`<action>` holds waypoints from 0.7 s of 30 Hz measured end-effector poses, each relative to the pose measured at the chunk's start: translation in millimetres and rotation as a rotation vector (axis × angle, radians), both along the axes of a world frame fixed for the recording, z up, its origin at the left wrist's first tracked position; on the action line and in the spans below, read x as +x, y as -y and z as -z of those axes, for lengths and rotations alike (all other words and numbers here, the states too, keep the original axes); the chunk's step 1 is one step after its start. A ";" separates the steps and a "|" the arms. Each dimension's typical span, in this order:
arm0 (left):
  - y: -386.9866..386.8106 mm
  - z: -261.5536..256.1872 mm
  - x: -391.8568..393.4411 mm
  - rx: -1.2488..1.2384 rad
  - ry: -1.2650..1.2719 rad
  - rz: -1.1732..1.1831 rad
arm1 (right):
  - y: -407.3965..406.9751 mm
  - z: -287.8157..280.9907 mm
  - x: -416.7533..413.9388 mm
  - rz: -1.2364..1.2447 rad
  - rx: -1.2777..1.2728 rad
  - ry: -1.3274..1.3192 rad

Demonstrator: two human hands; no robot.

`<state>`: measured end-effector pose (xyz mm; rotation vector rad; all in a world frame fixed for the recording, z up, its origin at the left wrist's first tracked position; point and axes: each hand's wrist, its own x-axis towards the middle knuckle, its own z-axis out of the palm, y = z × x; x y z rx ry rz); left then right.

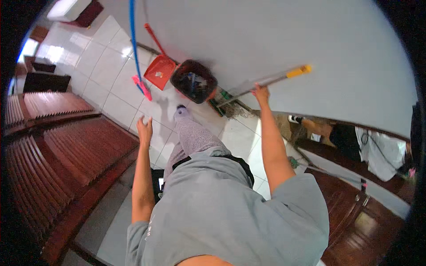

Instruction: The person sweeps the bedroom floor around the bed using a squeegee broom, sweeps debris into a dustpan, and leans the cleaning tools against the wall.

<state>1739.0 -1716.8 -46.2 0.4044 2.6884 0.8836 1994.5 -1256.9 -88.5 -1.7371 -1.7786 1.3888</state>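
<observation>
My right hand (262, 94) is closed around the metal handle (281, 78) of a long tool with a yellow grip end. The handle slants down towards a dark green head (216, 108) on the floor near the wall. A black waste bin (194, 81) with litter inside stands left of that head. Beside the bin a red dustpan (160, 71) leans by the wall. A pink broom head (142, 87) on a blue handle (133, 33) is left of the dustpan. My left hand (144, 128) hangs over the tiles with its fingers apart, holding nothing.
Brown louvred wooden panels (90, 143) run along the left. A grey wall (299, 40) rises ahead and to the right. White floor tiles (116, 76) reach towards the upper left. At the right are a brown wooden door (359, 219) and an opening with a hanging white cloth (382, 153).
</observation>
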 end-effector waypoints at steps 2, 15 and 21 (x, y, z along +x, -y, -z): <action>0.6 -6.1 53.9 -0.023 0.111 0.057 | -2.0 13.4 -2.3 0.006 0.003 0.010; -288.9 -8.4 339.7 0.416 0.327 0.672 | 18.9 5.2 420.8 0.112 -0.516 -0.316; -420.8 2.8 644.4 -0.375 0.832 1.260 | -38.3 -25.2 875.0 0.859 0.135 0.266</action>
